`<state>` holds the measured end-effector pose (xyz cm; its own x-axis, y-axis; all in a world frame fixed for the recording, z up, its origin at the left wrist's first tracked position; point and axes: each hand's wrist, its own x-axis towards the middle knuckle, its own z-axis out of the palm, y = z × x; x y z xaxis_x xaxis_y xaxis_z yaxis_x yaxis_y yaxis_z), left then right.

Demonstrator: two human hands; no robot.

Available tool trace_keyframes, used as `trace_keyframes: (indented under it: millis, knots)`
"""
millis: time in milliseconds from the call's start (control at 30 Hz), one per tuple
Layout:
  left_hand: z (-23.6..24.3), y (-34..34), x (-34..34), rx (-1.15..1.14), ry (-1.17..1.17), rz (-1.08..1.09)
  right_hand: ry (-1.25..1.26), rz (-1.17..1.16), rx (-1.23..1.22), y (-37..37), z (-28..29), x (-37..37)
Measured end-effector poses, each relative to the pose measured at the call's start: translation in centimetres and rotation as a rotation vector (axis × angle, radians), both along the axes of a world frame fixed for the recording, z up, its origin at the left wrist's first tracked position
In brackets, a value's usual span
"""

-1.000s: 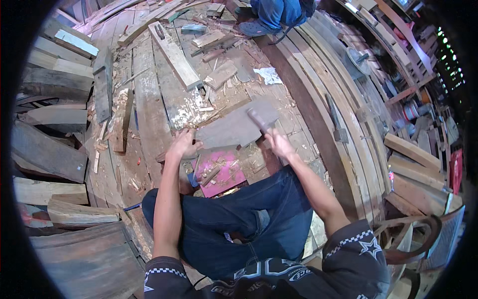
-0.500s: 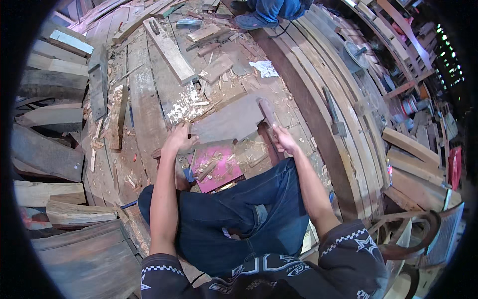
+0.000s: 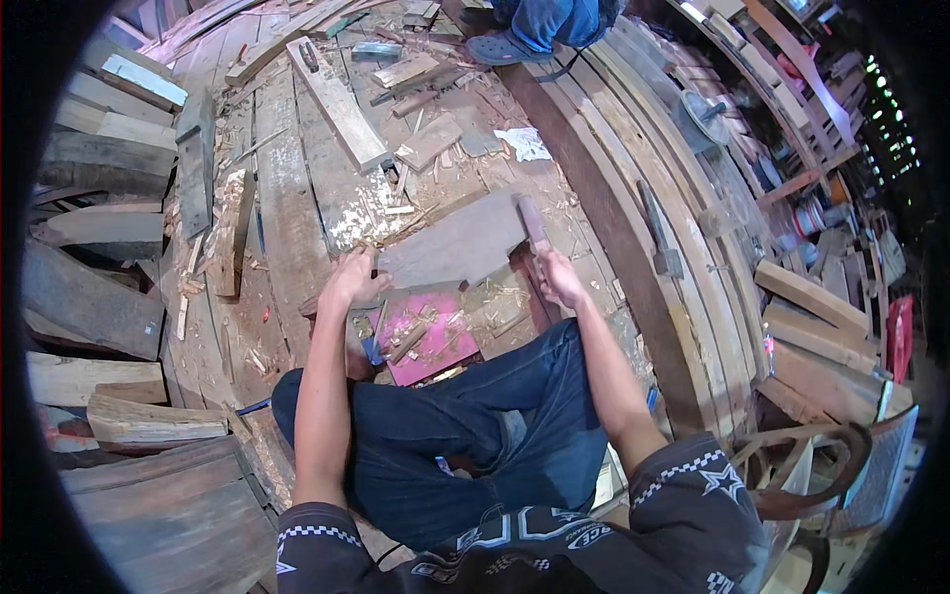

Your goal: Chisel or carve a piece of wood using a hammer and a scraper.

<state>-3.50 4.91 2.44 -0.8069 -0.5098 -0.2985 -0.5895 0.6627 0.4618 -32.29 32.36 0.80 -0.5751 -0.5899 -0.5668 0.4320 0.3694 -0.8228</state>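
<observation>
A flat grey-brown board (image 3: 445, 243) lies crosswise in front of my lap. My left hand (image 3: 358, 277) grips its left end, thumb and fingers at the edge. My right hand (image 3: 556, 275) is closed round the lower end of a long narrow tool (image 3: 529, 218), which lies along the board's right end; I cannot make out what kind of tool it is. Under and nearer than the board is a pink panel (image 3: 426, 337) strewn with shavings and small offcuts.
A wooden plank floor (image 3: 287, 168) carries offcuts and shavings. Stacked timber (image 3: 99, 287) lines my left; long beams (image 3: 643, 168) run along my right, with a metal-headed tool (image 3: 663, 257) on them. Another person's blue-clad legs and clog (image 3: 539, 30) are at the top. A curved wooden piece (image 3: 841, 455) stands lower right.
My right hand and the long tool have shifted a little rightward along the board, to its end. My left hand stays at the left end. The view has shifted slightly.
</observation>
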Motion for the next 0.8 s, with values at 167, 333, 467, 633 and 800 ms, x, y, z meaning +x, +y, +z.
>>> trace_keyframes:
  millis: [167,333,467,633,800]
  knots:
    - [1.4,0.1,0.7,-0.055,0.031,-0.004,1.007,0.311,0.451,-0.3,-0.5,0.1]
    - [1.3,0.5,-0.8,-0.018,0.047,0.001,1.003,0.179,0.439,-0.9,0.2,0.8]
    - [0.4,-0.6,0.2,-0.084,0.013,-0.054,1.086,0.593,0.326,-1.0,-0.1,1.4]
    - [-0.7,-0.1,-1.1,-0.033,0.092,-0.072,0.888,0.365,0.455,-0.8,-0.9,-0.1]
    - [-0.6,-0.6,0.1,-0.034,0.079,0.002,1.092,0.516,0.397,-0.8,1.6,1.1]
